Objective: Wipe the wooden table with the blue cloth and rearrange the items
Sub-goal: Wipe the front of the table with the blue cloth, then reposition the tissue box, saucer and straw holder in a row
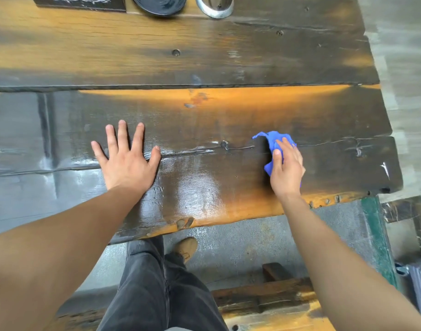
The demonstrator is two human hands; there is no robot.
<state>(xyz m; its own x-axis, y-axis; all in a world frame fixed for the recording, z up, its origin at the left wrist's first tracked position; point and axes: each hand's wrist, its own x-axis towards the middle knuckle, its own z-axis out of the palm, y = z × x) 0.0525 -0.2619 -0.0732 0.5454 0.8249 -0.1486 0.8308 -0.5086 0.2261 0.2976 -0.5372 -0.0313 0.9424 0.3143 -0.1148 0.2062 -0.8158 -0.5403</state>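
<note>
The wooden table (pixel 204 56) is made of dark, glossy planks with orange patches and fills most of the view. My right hand (pixel 287 166) presses the crumpled blue cloth (pixel 272 142) flat onto the near plank, right of centre; cloth shows beyond my fingertips and beside my thumb. My left hand (pixel 126 156) lies flat on the same plank to the left, fingers spread, holding nothing. At the far edge stand a dark patterned box (pixel 80 2), a black dish (pixel 159 4) and a shiny metal item (pixel 214 7), all cut off by the frame.
The table's right end (pixel 383 139) and near edge (pixel 204 220) border a grey floor. A green table leg (pixel 376 235) stands at the right. A wooden bench (pixel 264 304) sits below, beside my legs and shoe (pixel 186 248).
</note>
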